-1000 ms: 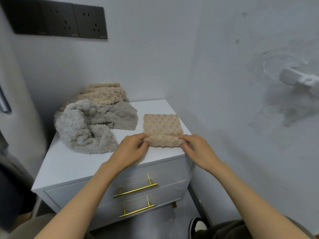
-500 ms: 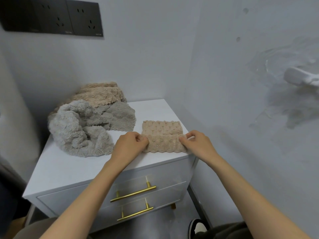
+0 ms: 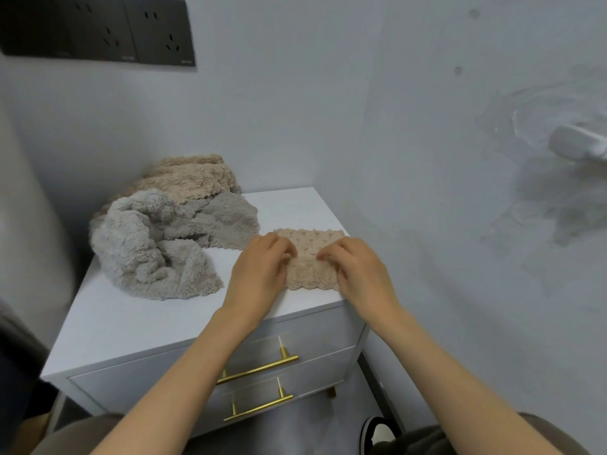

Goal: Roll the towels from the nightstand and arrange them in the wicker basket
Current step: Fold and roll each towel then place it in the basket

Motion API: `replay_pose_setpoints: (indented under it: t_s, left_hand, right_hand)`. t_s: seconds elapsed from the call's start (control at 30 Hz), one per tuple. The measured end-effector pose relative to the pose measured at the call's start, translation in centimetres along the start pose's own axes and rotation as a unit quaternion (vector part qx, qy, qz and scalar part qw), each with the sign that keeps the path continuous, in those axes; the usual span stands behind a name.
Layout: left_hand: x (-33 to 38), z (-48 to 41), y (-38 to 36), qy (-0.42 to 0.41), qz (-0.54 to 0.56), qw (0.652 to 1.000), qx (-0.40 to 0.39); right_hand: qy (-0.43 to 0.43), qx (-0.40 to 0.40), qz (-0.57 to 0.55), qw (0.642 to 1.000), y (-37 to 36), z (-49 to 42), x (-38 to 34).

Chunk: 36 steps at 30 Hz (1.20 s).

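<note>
Both hands are clamped on the beige towel (image 3: 310,269), which lies flat at the near right corner of the nightstand (image 3: 147,323). The left hand (image 3: 259,270) and right hand (image 3: 358,274) sit close together but not touching, one at each end of the fold. Their fingers curl over the thick edge across the towel's middle. Gripping both ends likely keeps the roll even and stops it skewing. A strip of towel lies flat beyond the fingertips, so the roll appears only part done. The near scalloped edge rests just inside the nightstand's front lip, between the wrists.

To the left of the left hand, well apart from it, sits the pile (image 3: 157,244) of loose towels. It seems to hold three: a pale grey one in front, a darker grey one behind it and a beige one at the back. How many layers hide beneath I cannot tell. It is probably pushed there to leave the hands a flat working patch.

That makes one towel in work and about three waiting. Below the wrists are two drawers, each with one gold handle (image 3: 259,369). The basket is not in view, so none has been placed that I can see.
</note>
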<state>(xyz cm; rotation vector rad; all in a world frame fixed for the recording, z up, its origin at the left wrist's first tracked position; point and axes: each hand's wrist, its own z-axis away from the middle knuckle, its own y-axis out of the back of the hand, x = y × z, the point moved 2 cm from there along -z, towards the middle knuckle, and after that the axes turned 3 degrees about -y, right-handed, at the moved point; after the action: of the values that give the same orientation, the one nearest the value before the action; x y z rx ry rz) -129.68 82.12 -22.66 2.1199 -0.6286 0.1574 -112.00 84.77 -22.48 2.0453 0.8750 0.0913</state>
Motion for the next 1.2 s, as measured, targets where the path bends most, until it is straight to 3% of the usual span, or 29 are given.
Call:
replay_pose_setpoints:
  t_s: [0.1,0.37,0.63,0.73,0.83,1.0,1.2]
  left_hand:
    - [0.3,0.6,-0.4,-0.058,-0.013,0.998,-0.037]
    - [-0.3,1.8,-0.4,-0.059,-0.054,0.991,-0.106]
    - [-1.4,1.7,0.1,0.032,0.054,0.989,-0.135]
    - [-1.7,1.5,0.2,0.074,0.105,0.985,-0.117]
    - [-1.8,1.4,0.4,0.100,0.133,0.980,-0.111]
    - [-1.5,0.9,0.6,0.113,0.148,0.975,-0.120]
    - [-1.5,0.5,0.7,0.159,0.139,0.969,-0.126]
  right_hand:
    - [0.038,-0.021,0.031,0.999,-0.5,0.5,0.3]
    - [0.066,-0.050,0.094,0.992,-0.3,1.9,0.5]
    - [0.030,-0.110,0.102,0.988,-0.1,1.8,2.2]
    - [-0.032,-0.152,0.076,0.985,0.6,1.7,2.4]
    - [-0.122,-0.193,-0.032,0.973,0.9,1.4,2.7]
    - [-0.241,-0.177,-0.163,0.940,0.6,0.9,4.0]
    - [-0.290,-0.187,-0.178,0.922,1.1,0.4,3.7]
